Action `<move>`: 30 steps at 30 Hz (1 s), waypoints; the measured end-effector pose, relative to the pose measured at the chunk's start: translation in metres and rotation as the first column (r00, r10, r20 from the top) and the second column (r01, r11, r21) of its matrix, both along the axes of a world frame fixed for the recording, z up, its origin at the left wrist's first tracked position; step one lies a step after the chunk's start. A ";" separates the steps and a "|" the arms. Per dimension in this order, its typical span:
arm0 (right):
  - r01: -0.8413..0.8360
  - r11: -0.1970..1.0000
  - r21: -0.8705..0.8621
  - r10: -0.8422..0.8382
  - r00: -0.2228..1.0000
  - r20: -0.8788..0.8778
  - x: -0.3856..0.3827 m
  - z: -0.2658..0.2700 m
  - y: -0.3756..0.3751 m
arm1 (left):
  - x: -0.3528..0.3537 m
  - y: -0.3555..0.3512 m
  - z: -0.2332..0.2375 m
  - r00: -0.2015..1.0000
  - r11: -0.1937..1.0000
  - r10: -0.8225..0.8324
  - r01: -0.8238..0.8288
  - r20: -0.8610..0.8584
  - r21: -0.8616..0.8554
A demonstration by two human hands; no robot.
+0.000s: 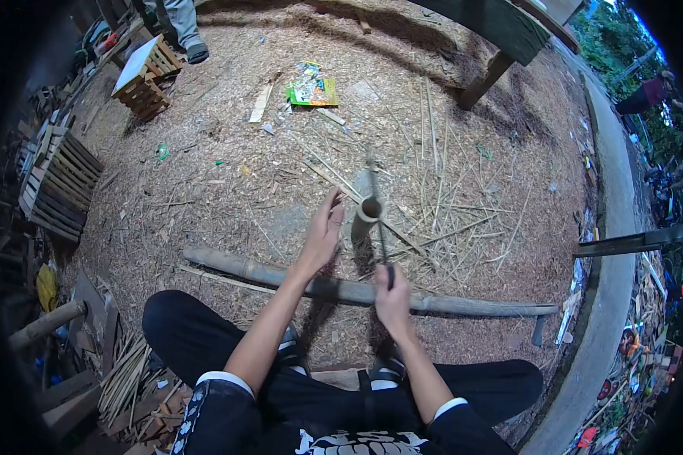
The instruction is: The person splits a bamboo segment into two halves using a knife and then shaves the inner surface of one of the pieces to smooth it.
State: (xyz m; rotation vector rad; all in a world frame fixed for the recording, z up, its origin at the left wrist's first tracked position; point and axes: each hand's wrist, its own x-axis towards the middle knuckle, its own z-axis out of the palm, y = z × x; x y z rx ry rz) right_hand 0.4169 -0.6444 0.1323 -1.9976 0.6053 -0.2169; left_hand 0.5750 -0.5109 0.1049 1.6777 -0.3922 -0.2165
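An upright bamboo tube (363, 224) stands in front of me, its hollow top facing up. My right hand (394, 305) is closed around the dark handle of a long knife (384, 244). The thin blade runs away from me along the right side of the tube's rim, its far part smeared by motion. My left hand (323, 233) is open to the left of the tube, fingers stretched out and a small gap from its wall. Between my feet and the tube, a long bamboo pole (341, 291) lies crosswise on the ground.
Thin split bamboo strips (463, 216) lie scattered over the shavings to the right. Farther ahead is a green and yellow packet (312, 92). Wooden crates (59, 180) stand at left, and a person's leg (180, 26) shows at top left. A concrete kerb (617, 220) runs along the right.
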 end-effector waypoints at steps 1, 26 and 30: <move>-0.029 0.995 -0.097 0.032 0.999 0.038 0.001 -0.015 -0.001 | -0.001 0.001 -0.001 1.000 1.000 -0.006 0.006 -0.015 -0.002; -0.004 1.000 0.030 0.005 0.999 -0.036 0.020 -0.010 0.007 | -0.021 0.028 0.005 0.999 0.990 -0.029 0.026 0.019 0.137; -0.010 0.999 0.045 0.010 1.000 -0.001 0.020 0.036 0.006 | -0.022 0.034 0.005 1.000 0.992 -0.007 0.009 -0.013 0.124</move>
